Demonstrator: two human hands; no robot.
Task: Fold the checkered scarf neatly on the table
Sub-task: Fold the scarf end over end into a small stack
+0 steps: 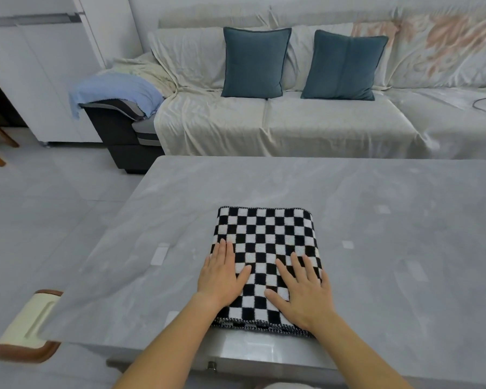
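The black-and-white checkered scarf (265, 237) lies folded into a thick rectangle near the front edge of the grey marble table (376, 220). My left hand (222, 273) rests flat on the scarf's left side, its fingers partly over the edge onto the table. My right hand (300, 287) lies flat with fingers spread on the scarf's right half. Both palms press down; neither grips the cloth. Layered edges show at the scarf's near side.
A sofa under a pale cover (292, 122) stands behind the table, with two teal cushions (254, 61) (344, 66) and a blue blanket (115, 91) on its arm. A chair with a cream seat (26, 329) is tucked at the table's left front corner.
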